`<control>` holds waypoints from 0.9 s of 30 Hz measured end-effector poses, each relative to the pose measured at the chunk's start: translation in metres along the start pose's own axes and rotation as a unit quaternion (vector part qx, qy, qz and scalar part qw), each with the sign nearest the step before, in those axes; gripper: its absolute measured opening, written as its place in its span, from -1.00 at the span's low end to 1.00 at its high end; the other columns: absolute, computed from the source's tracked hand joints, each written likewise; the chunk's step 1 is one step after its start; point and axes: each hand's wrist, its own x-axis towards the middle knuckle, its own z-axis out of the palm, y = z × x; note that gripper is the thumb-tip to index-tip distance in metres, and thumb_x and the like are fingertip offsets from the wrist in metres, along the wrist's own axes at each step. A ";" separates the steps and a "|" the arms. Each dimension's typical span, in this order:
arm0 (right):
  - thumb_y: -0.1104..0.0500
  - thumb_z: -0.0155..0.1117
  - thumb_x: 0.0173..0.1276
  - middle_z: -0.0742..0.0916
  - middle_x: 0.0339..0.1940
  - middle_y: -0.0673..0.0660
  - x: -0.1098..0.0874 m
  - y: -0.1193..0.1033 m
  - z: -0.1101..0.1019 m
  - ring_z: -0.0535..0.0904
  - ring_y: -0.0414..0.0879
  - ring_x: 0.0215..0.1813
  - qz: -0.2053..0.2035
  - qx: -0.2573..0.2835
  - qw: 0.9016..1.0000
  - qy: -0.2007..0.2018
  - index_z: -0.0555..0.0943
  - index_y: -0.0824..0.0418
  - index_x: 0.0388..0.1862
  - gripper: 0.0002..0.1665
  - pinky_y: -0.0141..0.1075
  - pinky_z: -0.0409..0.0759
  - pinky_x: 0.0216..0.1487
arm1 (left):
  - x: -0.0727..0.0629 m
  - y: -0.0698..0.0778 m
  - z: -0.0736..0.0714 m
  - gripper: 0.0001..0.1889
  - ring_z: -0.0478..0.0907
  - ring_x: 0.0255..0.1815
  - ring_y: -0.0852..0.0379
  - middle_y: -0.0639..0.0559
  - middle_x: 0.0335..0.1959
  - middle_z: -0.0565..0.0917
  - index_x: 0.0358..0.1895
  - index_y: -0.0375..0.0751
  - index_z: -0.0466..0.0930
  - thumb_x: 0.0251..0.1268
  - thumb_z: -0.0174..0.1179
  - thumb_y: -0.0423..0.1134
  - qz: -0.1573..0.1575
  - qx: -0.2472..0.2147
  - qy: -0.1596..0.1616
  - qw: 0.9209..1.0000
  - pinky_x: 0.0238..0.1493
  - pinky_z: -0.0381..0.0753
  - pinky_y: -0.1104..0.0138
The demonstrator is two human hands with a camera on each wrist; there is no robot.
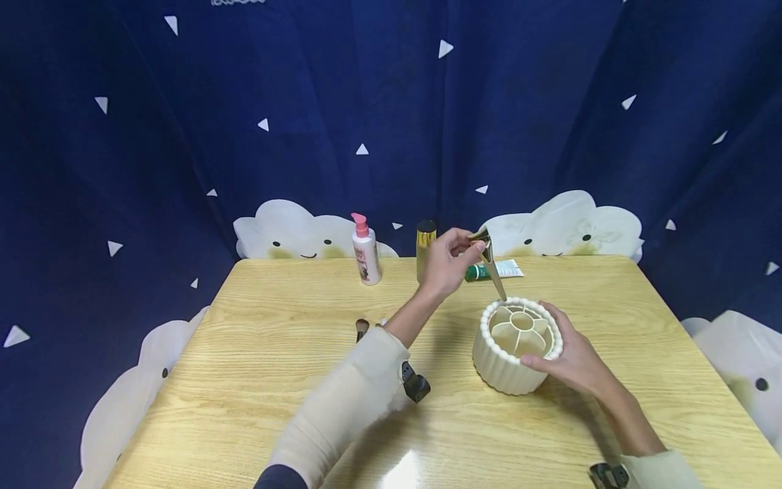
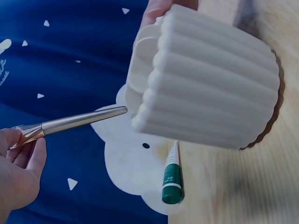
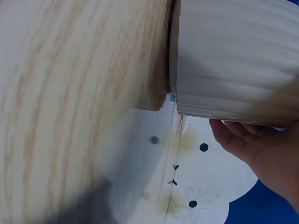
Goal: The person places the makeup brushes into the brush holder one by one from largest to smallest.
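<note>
My left hand [image 1: 451,261] pinches a makeup brush [image 1: 493,270] with a metallic, champagne-coloured handle. The handle points down, its tip right at the beaded rim of a round white ribbed organizer [image 1: 510,370]. In the left wrist view, the fingers of the left hand [image 2: 21,172] are around the upper end of the brush [image 2: 79,122], partly hiding it. Petal-shaped compartments around a central ring divide the organizer, which stands on the table. My right hand [image 1: 574,356] grips its right side, thumb at the front rim and fingers behind the outer wall.
A white pump bottle [image 1: 366,257] with a pink top stands at the back of the wooden table [image 1: 293,299]. Right of it is a gold bottle with a black cap [image 1: 425,234]. A green-and-white tube [image 1: 504,269] lies behind the organizer. Another brush [image 1: 362,327] lies beside the left forearm.
</note>
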 end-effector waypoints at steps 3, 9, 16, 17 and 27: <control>-0.04 0.52 -0.05 0.41 0.31 0.47 0.000 -0.001 -0.001 0.41 0.45 0.20 0.001 -0.002 1.000 -0.002 -0.06 0.16 0.52 0.29 0.36 0.39 0.06 | -0.002 -0.005 0.006 -0.79 0.67 -0.16 -0.12 -0.37 -0.18 0.67 -0.12 -0.48 0.54 0.24 0.19 -0.41 -0.002 0.008 -0.008 1.000 -0.19 0.69 0.35; -0.03 0.52 -0.04 0.42 0.30 0.48 -0.001 -0.002 -0.003 0.42 0.44 0.19 -0.004 -0.003 1.000 0.003 -0.05 0.18 0.52 0.28 0.35 0.40 0.06 | -0.006 -0.014 0.013 -0.84 0.68 -0.23 0.10 -0.17 -0.23 0.73 -0.18 -0.32 0.59 0.26 0.21 -0.30 0.000 0.099 -0.028 0.995 -0.23 0.59 0.54; -0.04 0.51 -0.03 0.42 0.30 0.48 -0.001 -0.001 -0.003 0.42 0.44 0.19 -0.001 -0.004 1.000 0.006 -0.05 0.19 0.51 0.27 0.36 0.40 0.06 | -0.009 -0.029 0.019 -0.85 0.66 -0.28 0.20 -0.10 -0.26 0.75 -0.21 -0.28 0.63 0.25 0.22 -0.27 0.004 0.171 -0.050 0.984 -0.23 0.51 0.61; -0.04 0.51 -0.03 0.42 0.29 0.48 -0.001 -0.001 -0.003 0.43 0.44 0.18 -0.001 -0.005 1.000 0.007 -0.05 0.18 0.51 0.26 0.36 0.40 0.06 | -0.010 -0.031 0.019 -0.85 0.67 -0.27 0.18 -0.10 -0.26 0.75 -0.21 -0.29 0.63 0.25 0.22 -0.28 0.007 0.175 -0.055 0.983 -0.22 0.52 0.61; -0.04 0.51 -0.03 0.43 0.29 0.47 -0.001 -0.002 0.000 0.42 0.43 0.20 0.003 -0.004 1.000 0.007 -0.03 0.20 0.51 0.25 0.34 0.39 0.08 | -0.023 -0.043 0.027 -0.87 0.66 -0.22 0.18 -0.01 -0.26 0.76 -0.26 -0.21 0.65 0.24 0.24 -0.22 -0.009 0.231 -0.075 0.970 -0.29 0.51 0.60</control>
